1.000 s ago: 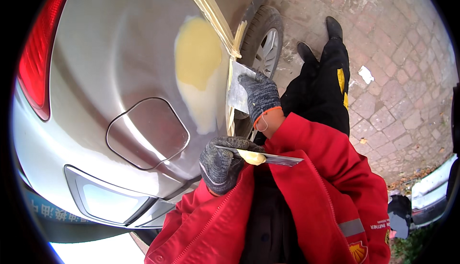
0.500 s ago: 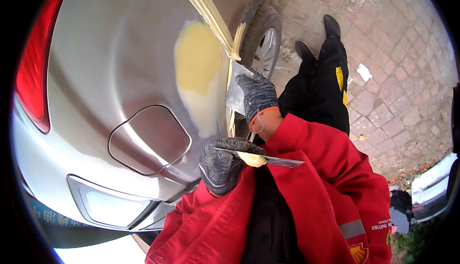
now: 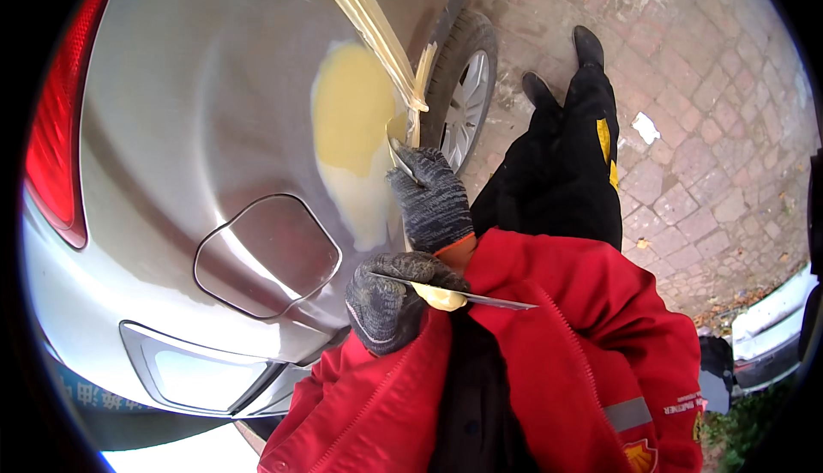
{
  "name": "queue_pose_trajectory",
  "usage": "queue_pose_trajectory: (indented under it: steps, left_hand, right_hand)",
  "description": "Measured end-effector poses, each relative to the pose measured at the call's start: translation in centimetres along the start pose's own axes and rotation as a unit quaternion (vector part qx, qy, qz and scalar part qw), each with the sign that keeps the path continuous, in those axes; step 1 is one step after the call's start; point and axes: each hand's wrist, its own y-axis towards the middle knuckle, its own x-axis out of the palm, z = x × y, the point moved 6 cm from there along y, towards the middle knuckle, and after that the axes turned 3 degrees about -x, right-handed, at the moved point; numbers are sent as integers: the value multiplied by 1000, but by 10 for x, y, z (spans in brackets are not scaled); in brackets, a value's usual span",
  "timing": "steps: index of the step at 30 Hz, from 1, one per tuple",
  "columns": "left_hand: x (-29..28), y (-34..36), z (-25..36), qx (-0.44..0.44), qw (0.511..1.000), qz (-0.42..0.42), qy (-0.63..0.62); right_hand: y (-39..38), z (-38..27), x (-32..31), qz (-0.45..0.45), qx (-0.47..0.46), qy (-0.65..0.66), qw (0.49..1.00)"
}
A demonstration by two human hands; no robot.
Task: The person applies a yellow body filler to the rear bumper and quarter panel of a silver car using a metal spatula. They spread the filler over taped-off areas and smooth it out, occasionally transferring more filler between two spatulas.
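Note:
My left hand [image 3: 383, 301], in a grey knit glove, is closed around a flat metal plate [image 3: 501, 302]. A lump of pale yellow filler paste [image 3: 439, 296] clings to that plate. My right hand [image 3: 433, 198], gloved alike, grips a thin putty knife [image 3: 396, 135], which is turned nearly edge-on at the border of a yellow filler patch [image 3: 347, 108]. Whether its blade touches the panel I cannot tell. The patch lies on the silver-beige car panel [image 3: 171, 121], with a paler smear at its lower end. Masking tape [image 3: 369, 18] runs along the panel's edge beside the wheel.
A fuel flap [image 3: 267, 256] sits below the patch, and a red tail light [image 3: 64, 121] is at far left. The wheel [image 3: 467, 100] stands beyond the tape. My black-clad legs [image 3: 557, 164] are on brick paving [image 3: 686, 130], near a white scrap [image 3: 645, 127].
My right hand has shifted left, and its putty knife has turned from broadside to nearly edge-on beside the patch. My left hand and the plate have moved slightly down and left.

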Motion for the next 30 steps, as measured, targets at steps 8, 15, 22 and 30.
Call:
queue_pose_trajectory:
  steps: [8,15,22,30]
  left_hand:
    - [42,15,16,34,987,-61,-148]
    - [42,13,17,14,997,-69,-29]
    - [40,14,16,9,998,-61,-3]
    - [27,10,11,4,998,-59,-15]
  right_hand:
    - [36,31,-50,43,128,244,960]
    - [57,8,-38,4,-13,44,999]
    - [58,13,-33,32,-67,26,997]
    - [55,-6,-24,64,-135,-39,988]
